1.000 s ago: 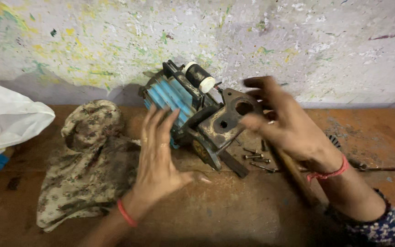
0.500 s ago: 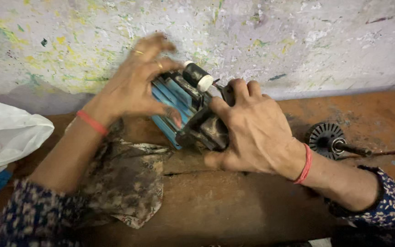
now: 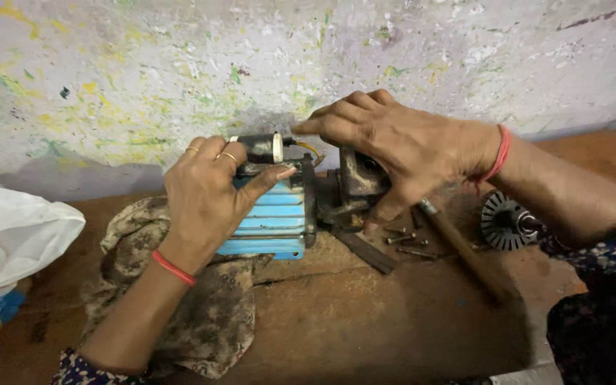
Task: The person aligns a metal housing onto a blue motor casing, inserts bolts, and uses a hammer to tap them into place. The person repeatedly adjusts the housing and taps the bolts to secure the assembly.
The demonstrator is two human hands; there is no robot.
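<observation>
One small blue motor [image 3: 274, 221] with a ribbed casing lies on its side at the back of the brown worktop [image 3: 365, 321], close to the paint-speckled wall [image 3: 180, 64], its left end resting on the rag. One black cylinder with a white end cap [image 3: 262, 147] sits on top of it, and one dark, greasy metal housing [image 3: 358, 182] is joined to its right end. The left hand [image 3: 208, 203] lies over the blue casing, fingers curled around its top in a hold; two rings show on its fingers and one red band on the wrist. The right hand [image 3: 401, 146] is clamped over the dark housing, thumb underneath, index finger stretched toward the white cap, one red band on that wrist too. Just in front of the housing lie several loose bolts [image 3: 401, 241], about four, one dark flat bar [image 3: 365, 251] and one wooden-handled tool [image 3: 465, 253]. One finned round part [image 3: 504, 221] sits to the right. One stained rag [image 3: 201, 306] spreads at left, one white plastic bag [image 3: 8, 239] beyond it.
</observation>
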